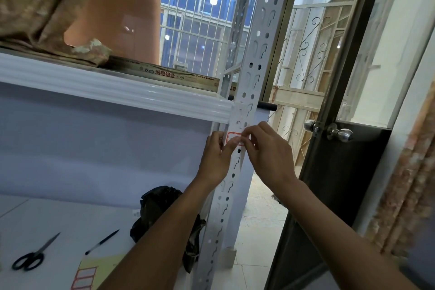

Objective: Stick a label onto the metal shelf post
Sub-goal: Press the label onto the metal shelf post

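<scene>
Barred window (200, 19) at upper centre (bluish light beyond), dark door (341, 183) with steel knobs (343, 134) at right, pale tiled floor (256, 231) below

Two hands: left hand (215, 160), right hand (268, 155). One red-bordered white paper label (231, 136). Two perforated grey metal shelf posts: front post (261, 37), rear post (242, 7). Near the white shelf board (58, 219)'s front edge: one pair of black-handled scissors (31, 258), one black pen (102, 242), one yellow label sheet (98, 268). At its right edge: one black plastic bag (157, 205).
</scene>
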